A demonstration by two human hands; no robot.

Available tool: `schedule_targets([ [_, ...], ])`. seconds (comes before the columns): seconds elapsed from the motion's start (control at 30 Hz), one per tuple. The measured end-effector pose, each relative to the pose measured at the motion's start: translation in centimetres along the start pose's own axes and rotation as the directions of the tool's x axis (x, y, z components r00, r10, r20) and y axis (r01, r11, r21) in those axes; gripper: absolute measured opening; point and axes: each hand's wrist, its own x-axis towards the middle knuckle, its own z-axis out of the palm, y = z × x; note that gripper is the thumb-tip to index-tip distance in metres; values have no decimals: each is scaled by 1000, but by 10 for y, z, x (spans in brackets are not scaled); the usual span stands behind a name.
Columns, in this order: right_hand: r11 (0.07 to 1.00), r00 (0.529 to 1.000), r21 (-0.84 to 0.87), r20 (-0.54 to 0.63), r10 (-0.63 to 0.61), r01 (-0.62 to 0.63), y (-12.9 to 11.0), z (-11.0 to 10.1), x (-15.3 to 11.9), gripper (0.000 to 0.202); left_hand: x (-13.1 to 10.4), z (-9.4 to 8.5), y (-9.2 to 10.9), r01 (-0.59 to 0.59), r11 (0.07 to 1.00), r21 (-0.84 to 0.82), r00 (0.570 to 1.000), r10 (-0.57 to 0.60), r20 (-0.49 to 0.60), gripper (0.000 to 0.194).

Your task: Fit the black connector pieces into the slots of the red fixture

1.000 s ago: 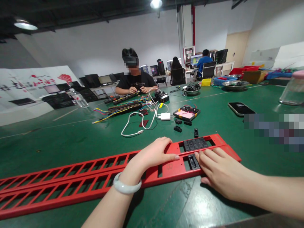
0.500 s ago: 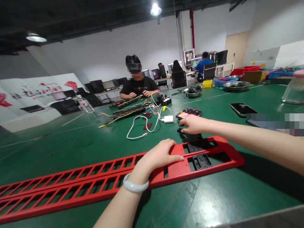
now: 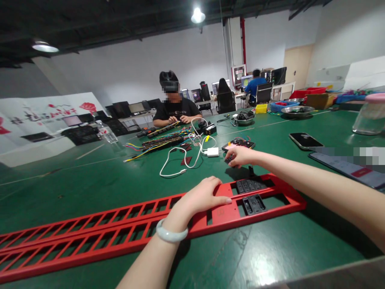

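Observation:
My left hand lies on a long red slotted frame, its fingers draped over the far rail and its thumb stretched across a flat panel. Beyond the frame's far edge, my right hand pinches a small black plastic piece just above the green table. Black moulded blocks sit in the frame's right end: one block in the near slot and more blocks in the far slot. A small black piece stands up behind the far rail.
Past my right hand are a white charger with its cable and a pink-and-black item with wires. Two phones and a jar are at right. Opposite, a person handles wired strips. A bottle stands at left.
My right hand has closed its fingers on the black piece and lifted it slightly. My left hand stays in the same place on the red frame.

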Motion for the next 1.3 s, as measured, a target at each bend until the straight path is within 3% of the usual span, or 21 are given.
schedule_targets([
  [0.17, 976, 997, 207, -53, -49, 59, 21, -13, -48, 37, 1, 0, 0, -11, 1000, 8, 1000, 11, -4, 53],
  [0.23, 857, 999, 514, -40, -18, 36, 32, -12, -70, 44, 0, -1, 2, -14, 1000, 13, 1000, 14, -3, 53],
  [0.3, 725, 1000, 689, -15, 18, -2, 42, -9, -88, 43, 0, -3, 3, -13, 1000, 17, 1000, 14, -2, 52],
  [0.4, 561, 999, 827, 8, 44, -32, 50, -5, -107, 44, -1, -4, 5, -11, 1000, 24, 1000, 11, 2, 51],
  [0.5, 509, 999, 859, 48, 20, -52, 47, -3, -116, 52, -1, -5, 6, -13, 1000, 27, 1000, 13, 11, 50],
  [0.77, 573, 1000, 820, -6, -6, 9, 36, 6, -126, 46, 1, -6, 7, 5, 1000, 6, 1000, -5, 20, 47],
  [1.1, 759, 997, 649, 11, -74, 50, 39, 8, -130, 46, 2, -5, 7, 8, 1000, 27, 1000, -8, 24, 46],
  [1.3, 862, 1000, 508, 23, -18, 4, 29, 13, -136, 43, 2, -5, 7, 9, 1000, 30, 1000, -9, 19, 48],
])
